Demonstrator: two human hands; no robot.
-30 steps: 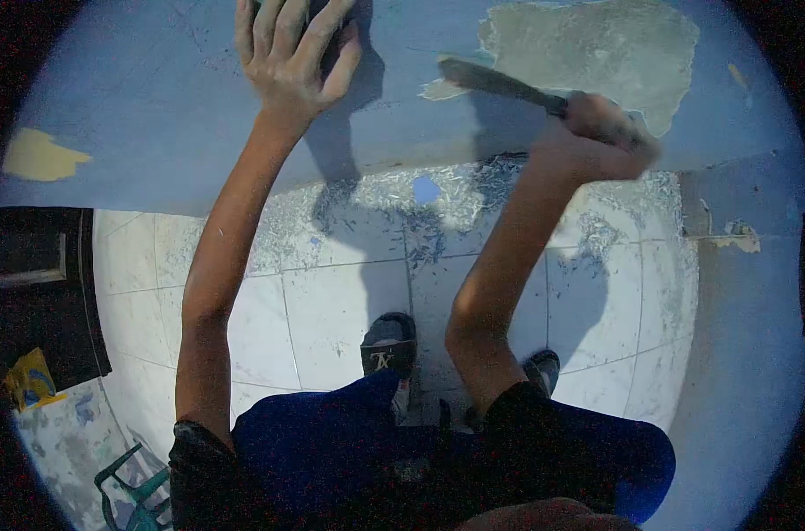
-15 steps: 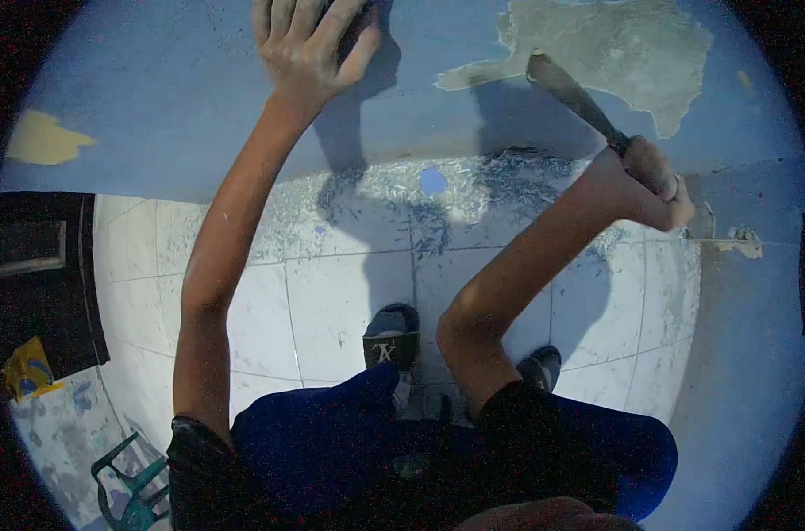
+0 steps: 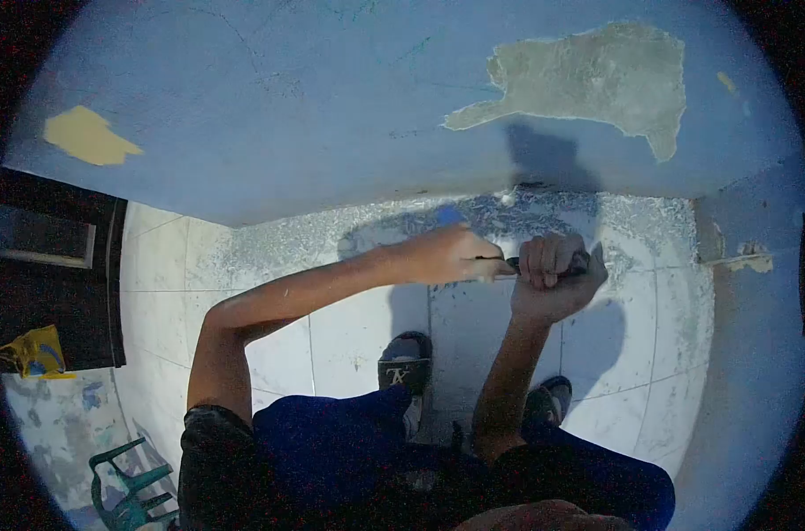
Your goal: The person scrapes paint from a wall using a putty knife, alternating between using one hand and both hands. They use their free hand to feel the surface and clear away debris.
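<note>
Blue wall (image 3: pixel 331 115), tile floor (image 3: pixel 349 350) below. Right hand (image 3: pixel 553 288): fingers wrapped round scraper (image 3: pixel 581 264) handle. Left hand (image 3: pixel 438 255): fingers apparently pinching blade. Likely light, stiff; handle safest hold.

There are two hands (image 3: pixel 557 279), one tool (image 3: pixel 581 263), two sandals (image 3: pixel 405 363), one green chair (image 3: pixel 132 482) and one yellow bag (image 3: pixel 41 352).

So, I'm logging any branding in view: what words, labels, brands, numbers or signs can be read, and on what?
"TX", perhaps: pale lettering on the left shoe, too small to be sure.
Yellow packet: blue marks, too blurred to read.
No other writing shows.
</note>
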